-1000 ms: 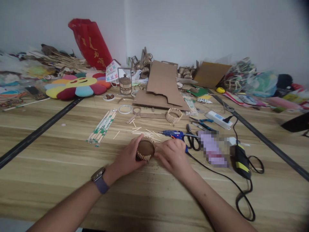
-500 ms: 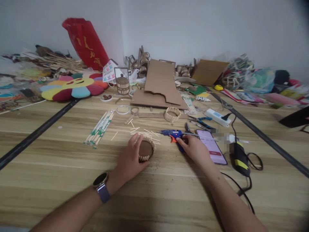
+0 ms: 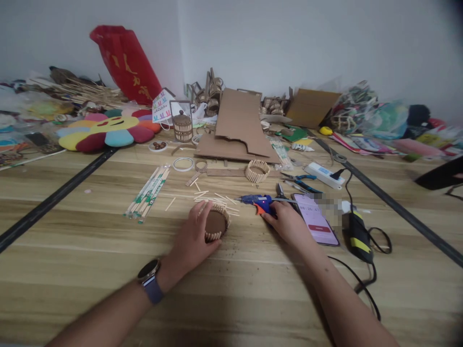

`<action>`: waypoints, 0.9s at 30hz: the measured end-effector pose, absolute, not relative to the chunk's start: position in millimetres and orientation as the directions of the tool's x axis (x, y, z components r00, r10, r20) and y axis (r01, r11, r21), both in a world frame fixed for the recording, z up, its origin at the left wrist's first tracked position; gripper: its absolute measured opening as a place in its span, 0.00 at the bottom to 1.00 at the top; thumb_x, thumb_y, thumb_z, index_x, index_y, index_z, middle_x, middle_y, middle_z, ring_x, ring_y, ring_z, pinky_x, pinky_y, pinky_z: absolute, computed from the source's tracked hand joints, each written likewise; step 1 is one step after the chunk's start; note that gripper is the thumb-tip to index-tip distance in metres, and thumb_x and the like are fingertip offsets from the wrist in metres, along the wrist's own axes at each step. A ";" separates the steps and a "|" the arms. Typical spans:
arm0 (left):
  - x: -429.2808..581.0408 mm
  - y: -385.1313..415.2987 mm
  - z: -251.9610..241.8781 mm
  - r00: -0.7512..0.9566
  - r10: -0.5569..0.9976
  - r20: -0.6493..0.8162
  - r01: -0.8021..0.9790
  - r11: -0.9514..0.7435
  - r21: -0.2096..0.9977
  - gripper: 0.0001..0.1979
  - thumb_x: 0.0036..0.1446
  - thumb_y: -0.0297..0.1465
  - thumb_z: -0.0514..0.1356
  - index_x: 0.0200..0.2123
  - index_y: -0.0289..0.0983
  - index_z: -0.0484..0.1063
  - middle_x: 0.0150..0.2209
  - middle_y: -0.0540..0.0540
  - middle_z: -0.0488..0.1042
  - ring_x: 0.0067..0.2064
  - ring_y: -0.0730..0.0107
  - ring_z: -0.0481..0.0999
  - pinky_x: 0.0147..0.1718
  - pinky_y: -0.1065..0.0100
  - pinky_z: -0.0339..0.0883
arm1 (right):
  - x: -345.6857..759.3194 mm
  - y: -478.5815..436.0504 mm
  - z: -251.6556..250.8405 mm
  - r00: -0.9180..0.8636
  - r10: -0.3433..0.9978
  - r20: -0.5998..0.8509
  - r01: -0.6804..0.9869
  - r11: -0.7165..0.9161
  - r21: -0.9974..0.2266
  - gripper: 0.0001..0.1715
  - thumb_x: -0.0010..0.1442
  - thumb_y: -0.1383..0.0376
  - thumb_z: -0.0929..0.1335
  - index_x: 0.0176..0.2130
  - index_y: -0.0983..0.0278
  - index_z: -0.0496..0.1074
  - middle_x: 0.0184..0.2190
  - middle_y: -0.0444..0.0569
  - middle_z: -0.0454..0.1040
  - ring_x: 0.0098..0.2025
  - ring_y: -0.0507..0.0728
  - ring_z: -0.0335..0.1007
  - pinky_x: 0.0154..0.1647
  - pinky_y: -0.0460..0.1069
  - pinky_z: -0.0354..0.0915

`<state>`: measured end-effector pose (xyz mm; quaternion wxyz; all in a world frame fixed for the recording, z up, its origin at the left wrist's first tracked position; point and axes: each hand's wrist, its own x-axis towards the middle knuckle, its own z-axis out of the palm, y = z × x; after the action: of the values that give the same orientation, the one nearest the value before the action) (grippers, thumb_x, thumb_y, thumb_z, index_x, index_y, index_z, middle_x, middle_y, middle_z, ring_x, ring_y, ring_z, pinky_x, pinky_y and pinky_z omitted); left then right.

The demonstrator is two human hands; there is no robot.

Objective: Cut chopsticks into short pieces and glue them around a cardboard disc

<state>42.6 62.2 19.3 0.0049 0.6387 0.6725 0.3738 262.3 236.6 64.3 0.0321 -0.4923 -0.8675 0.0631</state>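
Observation:
My left hand (image 3: pixel 193 237) is curled around the left side of a small round cardboard tub ringed with short wooden sticks (image 3: pixel 218 224), which rests on the table. Several loose short sticks (image 3: pixel 216 198) lie just behind it. Over to the right, my right hand (image 3: pixel 287 222) is closed on the handle of a blue hot glue gun (image 3: pixel 257 199) with an orange trigger. The gun lies on its side, its nozzle pointing left toward the loose sticks, and a small red light glows on it. My palm hides most of its handle.
Beside my right hand lie a phone (image 3: pixel 317 222), blue-handled pliers (image 3: pixel 303 184) and a power strip (image 3: pixel 324 175). Bagged sticks (image 3: pixel 148 193) are at left. Farther back stand a second stick ring (image 3: pixel 257 171), cardboard sheets (image 3: pixel 238 120), a lidded stick barrel (image 3: pixel 183 127) and a flower cushion (image 3: pixel 115 131).
My right hand has shifted slightly and sits lower and farther back on the glue gun's handle. The left hand stays on the tub. The whole view has drifted a little.

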 end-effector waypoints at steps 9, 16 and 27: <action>34.8 59.4 18.3 -0.163 0.864 0.477 0.864 -0.109 0.492 0.51 0.49 0.24 0.69 0.69 0.44 0.42 0.66 0.32 0.55 0.68 0.41 0.57 0.63 0.39 0.58 | 273.1 241.6 68.1 -0.527 0.850 0.031 0.818 0.516 -0.255 0.15 0.65 0.63 0.64 0.47 0.70 0.71 0.43 0.63 0.78 0.45 0.65 0.74 0.43 0.53 0.64; 32.8 59.4 18.1 -0.152 0.883 0.444 0.859 -0.105 0.501 0.49 0.51 0.25 0.68 0.69 0.44 0.43 0.67 0.32 0.53 0.69 0.42 0.55 0.64 0.39 0.57 | 281.1 235.9 84.0 -0.483 0.862 0.157 0.573 0.447 -0.687 0.21 0.58 0.54 0.66 0.46 0.64 0.70 0.39 0.52 0.76 0.39 0.61 0.71 0.40 0.52 0.65; 27.4 61.1 19.8 -0.178 0.880 0.439 0.862 -0.076 0.501 0.49 0.50 0.25 0.68 0.69 0.45 0.44 0.68 0.33 0.53 0.69 0.43 0.55 0.64 0.39 0.57 | 263.8 204.3 75.0 -0.708 0.653 -0.271 0.241 -0.137 -0.961 0.22 0.44 0.51 0.76 0.31 0.64 0.71 0.20 0.39 0.63 0.22 0.49 0.55 0.23 0.45 0.52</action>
<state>27.4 61.1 19.8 0.0129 0.6409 0.6797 0.3565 263.8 204.3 75.0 0.1542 -0.3500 -0.6386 0.6678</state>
